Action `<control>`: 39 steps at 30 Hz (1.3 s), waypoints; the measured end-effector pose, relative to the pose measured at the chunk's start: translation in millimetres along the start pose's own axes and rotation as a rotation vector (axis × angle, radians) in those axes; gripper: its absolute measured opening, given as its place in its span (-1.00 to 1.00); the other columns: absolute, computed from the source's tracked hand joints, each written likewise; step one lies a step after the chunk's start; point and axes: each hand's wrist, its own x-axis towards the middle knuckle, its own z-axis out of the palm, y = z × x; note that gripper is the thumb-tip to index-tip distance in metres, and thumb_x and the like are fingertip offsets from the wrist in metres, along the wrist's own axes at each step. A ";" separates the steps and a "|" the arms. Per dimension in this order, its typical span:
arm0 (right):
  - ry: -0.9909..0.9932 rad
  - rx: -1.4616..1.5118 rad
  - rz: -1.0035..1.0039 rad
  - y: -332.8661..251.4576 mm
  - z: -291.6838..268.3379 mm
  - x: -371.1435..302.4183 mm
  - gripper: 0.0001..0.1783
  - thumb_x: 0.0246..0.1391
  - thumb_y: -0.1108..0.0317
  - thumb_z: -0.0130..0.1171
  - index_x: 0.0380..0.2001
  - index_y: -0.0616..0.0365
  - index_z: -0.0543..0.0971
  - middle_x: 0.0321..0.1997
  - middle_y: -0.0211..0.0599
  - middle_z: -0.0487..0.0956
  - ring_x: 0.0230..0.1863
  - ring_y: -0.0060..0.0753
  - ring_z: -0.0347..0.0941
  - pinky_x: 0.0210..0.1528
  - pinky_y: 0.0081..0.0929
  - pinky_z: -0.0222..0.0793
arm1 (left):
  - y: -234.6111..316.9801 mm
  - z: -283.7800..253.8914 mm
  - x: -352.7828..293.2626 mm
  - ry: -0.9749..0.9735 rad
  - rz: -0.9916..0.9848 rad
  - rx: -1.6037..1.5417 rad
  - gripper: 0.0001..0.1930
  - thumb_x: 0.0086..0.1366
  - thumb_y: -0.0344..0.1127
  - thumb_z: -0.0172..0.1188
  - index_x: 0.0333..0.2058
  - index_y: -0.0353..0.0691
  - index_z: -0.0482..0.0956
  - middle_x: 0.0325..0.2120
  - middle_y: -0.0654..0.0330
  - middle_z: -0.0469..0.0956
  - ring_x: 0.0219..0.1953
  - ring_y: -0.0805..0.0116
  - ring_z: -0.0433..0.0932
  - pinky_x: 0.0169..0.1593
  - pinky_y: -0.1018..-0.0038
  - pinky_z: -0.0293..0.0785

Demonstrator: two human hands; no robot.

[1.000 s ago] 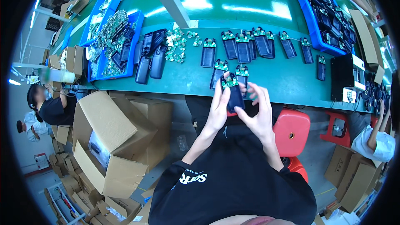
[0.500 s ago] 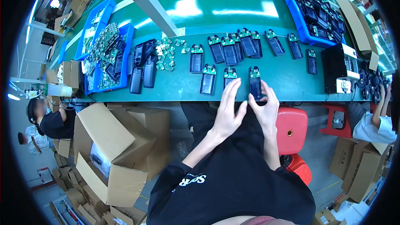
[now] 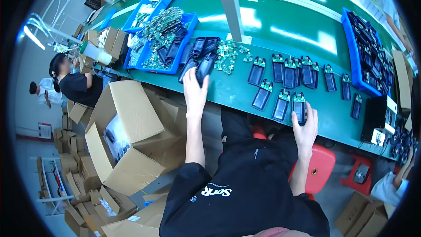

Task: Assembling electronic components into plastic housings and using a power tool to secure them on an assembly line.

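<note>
My left hand (image 3: 194, 91) reaches to a small group of dark plastic casings at the left, its fingertips over one casing (image 3: 186, 71) and its thumb, spread apart, beside another casing (image 3: 206, 66). At the table's front edge my right hand (image 3: 306, 128) has its thumb and fingers on either side of a dark casing with a green circuit board (image 3: 298, 105) at its top end. A similar casing (image 3: 280, 106) lies just left of it. Several more casings with boards (image 3: 289, 73) lie in a loose row behind. Small loose green boards (image 3: 226, 56) are heaped near the left group.
A blue bin (image 3: 189, 39) heaped with boards and casings stands at the left; another blue bin (image 3: 349, 39) full of casings is at the right. A black box-shaped device (image 3: 375, 116) sits at the right edge. A metal post (image 3: 229, 8) rises from the table. An open carton (image 3: 131, 127) stands lower left.
My left hand has moved left from the board-fitted casings to the dark casings. My right hand stays at the same casing. The whole view has turned toward the left.
</note>
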 end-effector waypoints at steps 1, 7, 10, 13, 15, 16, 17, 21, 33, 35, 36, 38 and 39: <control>0.006 0.029 0.010 -2.7 0.4 2.9 -0.42 0.03 0.33 0.34 0.14 0.19 0.46 -0.10 -0.23 0.44 -0.12 -0.28 0.39 0.00 -0.38 0.36 | -2.7 3.9 3.5 0.014 -0.008 0.000 -0.53 0.25 -0.31 0.27 0.08 -0.36 0.39 0.04 -0.04 0.42 0.13 -0.03 0.37 0.19 0.19 0.31; 0.096 0.106 -0.286 -57.7 0.6 31.2 -0.45 0.02 0.35 0.31 0.11 0.20 0.46 0.02 -0.13 0.42 0.03 -0.10 0.42 0.10 -0.29 0.36 | -6.2 23.7 12.8 -0.052 -0.001 0.108 -0.45 0.22 -0.22 0.31 0.10 -0.37 0.37 0.05 -0.06 0.39 0.11 -0.07 0.35 0.16 0.15 0.32; -0.129 0.270 -0.467 -98.2 23.3 46.7 -0.46 0.00 0.42 0.29 0.11 0.14 0.47 0.06 -0.13 0.44 0.12 -0.11 0.39 0.17 -0.33 0.31 | -13.8 28.9 6.3 -0.021 0.002 0.064 -0.44 0.23 -0.21 0.30 0.12 -0.36 0.36 0.05 -0.06 0.38 0.11 -0.08 0.34 0.16 0.14 0.31; -0.209 0.317 -0.598 -130.3 73.9 61.4 -0.47 -0.02 0.41 0.31 0.08 0.13 0.50 0.10 -0.11 0.43 0.14 -0.06 0.39 0.18 -0.32 0.33 | -18.5 29.0 1.9 0.050 0.024 0.013 -0.44 0.25 -0.22 0.28 0.14 -0.36 0.34 0.05 -0.06 0.39 0.12 -0.08 0.33 0.17 0.14 0.31; -0.307 0.230 -0.701 -142.0 109.0 71.5 -0.48 -0.03 0.41 0.31 0.07 0.10 0.52 0.11 -0.11 0.46 0.14 -0.02 0.39 0.19 -0.27 0.34 | -14.6 24.1 -9.1 0.103 -0.077 -0.116 -0.48 0.29 -0.24 0.24 0.14 -0.35 0.35 0.01 -0.03 0.43 0.08 0.02 0.39 0.12 0.21 0.36; -0.311 0.241 -0.716 -146.5 122.8 77.2 -0.48 -0.03 0.41 0.31 0.07 0.10 0.52 0.11 -0.11 0.46 0.14 -0.02 0.39 0.19 -0.27 0.34 | -14.1 19.8 -13.2 0.132 -0.130 -0.175 -0.50 0.32 -0.25 0.22 0.15 -0.35 0.35 -0.01 -0.01 0.46 0.06 0.07 0.42 0.09 0.25 0.39; -0.327 0.179 -0.750 -149.2 135.2 83.4 -0.51 -0.03 0.41 0.31 0.04 0.10 0.54 0.09 -0.13 0.48 0.14 -0.03 0.39 0.19 -0.26 0.35 | -12.0 18.1 -16.3 0.145 -0.135 -0.162 -0.50 0.32 -0.25 0.22 0.15 -0.35 0.35 -0.01 -0.01 0.46 0.06 0.07 0.42 0.09 0.25 0.39; -0.380 0.040 -0.825 -149.4 157.6 101.2 -0.65 -0.04 0.41 0.31 -0.11 0.10 0.63 0.00 -0.18 0.54 0.10 -0.04 0.43 0.14 -0.23 0.38 | -4.2 12.2 -44.5 0.172 -0.414 -0.930 -0.57 0.42 -0.21 0.09 0.14 -0.35 0.33 -0.04 0.04 0.48 -0.04 0.22 0.50 0.01 0.36 0.46; -0.363 0.826 -0.399 -157.8 73.7 57.6 -0.91 0.14 0.54 0.23 -0.27 0.26 0.66 -0.34 -0.34 0.62 -0.37 -0.57 0.52 -0.29 -0.65 0.44 | 48.5 -15.8 -77.1 -0.117 -0.506 -1.561 -0.70 0.46 -0.27 -0.01 0.05 -0.33 0.32 -0.25 0.15 0.47 -0.32 0.35 0.56 -0.25 0.42 0.52; -0.429 0.949 -0.293 -147.2 67.7 40.6 -0.91 0.15 0.54 0.23 -0.27 0.30 0.65 -0.31 -0.32 0.63 -0.38 -0.58 0.53 -0.32 -0.65 0.45 | 68.7 -20.7 -76.5 -0.144 -0.431 -1.493 -0.71 0.44 -0.31 0.02 0.04 -0.33 0.33 -0.23 0.14 0.47 -0.32 0.36 0.55 -0.26 0.42 0.51; -0.491 1.075 -0.191 -143.0 64.2 32.7 -0.90 0.16 0.54 0.23 -0.26 0.33 0.64 -0.28 -0.29 0.63 -0.38 -0.60 0.54 -0.35 -0.64 0.46 | 79.4 -22.9 -76.0 -0.165 -0.392 -1.464 -0.71 0.43 -0.33 0.03 0.03 -0.34 0.33 -0.22 0.14 0.47 -0.33 0.37 0.55 -0.26 0.43 0.50; -0.529 1.195 -0.082 -138.4 57.6 20.0 -0.89 0.17 0.53 0.23 -0.26 0.37 0.62 -0.26 -0.27 0.64 -0.39 -0.61 0.55 -0.38 -0.64 0.48 | 98.9 -32.3 -72.8 -0.132 -0.418 -1.559 -0.73 0.42 -0.36 0.05 0.02 -0.34 0.35 -0.24 0.16 0.49 -0.35 0.40 0.54 -0.26 0.45 0.51; -0.530 1.215 -0.071 -139.1 54.3 14.4 -0.88 0.18 0.53 0.23 -0.24 0.38 0.61 -0.25 -0.27 0.63 -0.40 -0.60 0.55 -0.38 -0.64 0.48 | 106.2 -37.1 -70.9 -0.077 -0.443 -1.642 -0.75 0.41 -0.39 0.07 0.00 -0.34 0.37 -0.26 0.18 0.50 -0.37 0.44 0.53 -0.26 0.46 0.52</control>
